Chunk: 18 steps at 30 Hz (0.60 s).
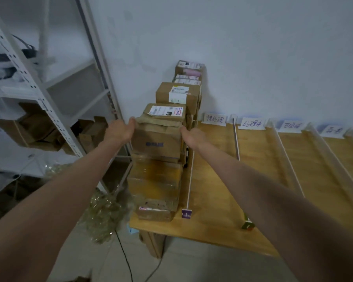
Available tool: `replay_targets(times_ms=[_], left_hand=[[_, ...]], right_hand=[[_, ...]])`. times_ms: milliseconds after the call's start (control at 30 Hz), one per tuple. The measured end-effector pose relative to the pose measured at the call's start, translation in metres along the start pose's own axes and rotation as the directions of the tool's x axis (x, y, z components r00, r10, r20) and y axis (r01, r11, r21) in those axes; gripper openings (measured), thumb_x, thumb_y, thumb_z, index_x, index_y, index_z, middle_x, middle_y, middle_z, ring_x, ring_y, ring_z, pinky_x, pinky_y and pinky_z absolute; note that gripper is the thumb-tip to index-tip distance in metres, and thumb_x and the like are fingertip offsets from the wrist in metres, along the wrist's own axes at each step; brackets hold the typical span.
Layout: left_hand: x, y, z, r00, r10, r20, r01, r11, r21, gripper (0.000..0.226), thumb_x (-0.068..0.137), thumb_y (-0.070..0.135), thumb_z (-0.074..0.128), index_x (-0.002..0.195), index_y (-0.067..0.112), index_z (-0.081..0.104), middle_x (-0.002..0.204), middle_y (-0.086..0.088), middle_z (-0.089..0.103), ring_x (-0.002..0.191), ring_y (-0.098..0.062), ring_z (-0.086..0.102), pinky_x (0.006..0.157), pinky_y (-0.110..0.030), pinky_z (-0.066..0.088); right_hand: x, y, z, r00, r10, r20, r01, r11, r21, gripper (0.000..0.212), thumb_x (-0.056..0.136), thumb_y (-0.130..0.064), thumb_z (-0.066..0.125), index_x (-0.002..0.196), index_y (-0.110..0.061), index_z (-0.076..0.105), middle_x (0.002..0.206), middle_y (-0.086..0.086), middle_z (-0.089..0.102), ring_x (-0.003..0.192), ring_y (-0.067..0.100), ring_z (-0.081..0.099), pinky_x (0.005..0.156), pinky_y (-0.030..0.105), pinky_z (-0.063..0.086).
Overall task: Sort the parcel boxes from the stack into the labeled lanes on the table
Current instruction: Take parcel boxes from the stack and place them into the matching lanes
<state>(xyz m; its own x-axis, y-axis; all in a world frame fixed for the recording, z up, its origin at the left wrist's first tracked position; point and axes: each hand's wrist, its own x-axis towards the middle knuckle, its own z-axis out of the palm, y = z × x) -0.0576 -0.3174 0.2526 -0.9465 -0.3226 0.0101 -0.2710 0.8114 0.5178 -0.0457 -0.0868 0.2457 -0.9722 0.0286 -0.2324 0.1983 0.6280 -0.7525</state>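
We cannot read the print on the shipping label (165, 110) of the top box (159, 137): too small and blurred. The fingers of the left hand (121, 130) and right hand (192, 136) pass behind the box sides, so we cannot see their tips. The handwritten lane signs (215, 119) are soft; the rightmost sign (333, 130) is illegible. The table (222, 200) is cut by the right edge. Lower boxes (156, 180) blur together under glossy tape.
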Motion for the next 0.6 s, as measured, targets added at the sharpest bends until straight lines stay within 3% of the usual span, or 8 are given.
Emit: replay_targets(times_ms=[67,133,367,500,600], left_hand=[[0.008,0.002,0.004,0.999,-0.006,0.049,0.008,0.999,-0.035,0.069,0.101,0.056,0.026,0.110,-0.003,0.060,0.112,-0.018,0.060,0.101,-0.036,0.058,0.087,-0.042,0.045],[0.008,0.003,0.009,0.996,0.005,0.089,0.002,0.997,-0.078,0.057,0.103,0.052,0.028,0.102,0.003,0.057,0.107,-0.015,0.056,0.096,-0.031,0.054,0.088,-0.040,0.044],[0.001,-0.010,0.015,0.988,0.117,0.096,-0.100,0.980,-0.173,0.051,0.099,0.049,0.044,0.120,0.005,0.059,0.115,-0.014,0.061,0.098,-0.027,0.055,0.089,-0.043,0.051],[-0.023,-0.014,0.013,0.984,0.126,0.124,-0.087,0.956,-0.281,0.061,0.094,0.058,0.048,0.131,0.010,0.053,0.123,-0.009,0.061,0.104,-0.027,0.060,0.089,-0.045,0.054],[-0.049,-0.009,0.008,0.974,0.168,0.152,-0.104,0.928,-0.357,0.071,0.091,0.068,0.044,0.134,0.012,0.052,0.125,-0.007,0.060,0.108,-0.026,0.060,0.092,-0.046,0.054]], right_hand=[[0.004,-0.008,0.007,1.000,0.019,0.013,-0.019,1.000,0.008,0.060,0.104,-0.049,0.026,0.131,-0.002,0.052,0.121,0.010,0.056,0.104,0.026,0.052,0.082,0.029,0.037],[0.008,-0.010,0.014,0.999,0.034,0.010,-0.034,0.999,0.031,0.061,0.104,-0.048,0.027,0.133,0.000,0.051,0.129,0.013,0.057,0.108,0.027,0.054,0.081,0.030,0.038],[0.001,-0.005,0.027,0.997,0.039,-0.069,-0.028,0.986,0.165,0.043,0.104,-0.038,0.035,0.109,-0.004,0.062,0.109,0.014,0.063,0.092,0.024,0.058,0.078,0.035,0.048],[-0.027,0.008,0.021,0.995,0.003,-0.103,0.025,0.964,0.265,0.044,0.104,-0.032,0.038,0.111,0.004,0.063,0.108,0.023,0.064,0.088,0.026,0.057,0.079,0.035,0.046],[-0.050,0.025,0.011,0.994,-0.007,-0.110,0.043,0.942,0.332,0.042,0.102,-0.038,0.043,0.116,-0.003,0.061,0.106,0.014,0.065,0.097,0.027,0.061,0.091,0.041,0.049]])
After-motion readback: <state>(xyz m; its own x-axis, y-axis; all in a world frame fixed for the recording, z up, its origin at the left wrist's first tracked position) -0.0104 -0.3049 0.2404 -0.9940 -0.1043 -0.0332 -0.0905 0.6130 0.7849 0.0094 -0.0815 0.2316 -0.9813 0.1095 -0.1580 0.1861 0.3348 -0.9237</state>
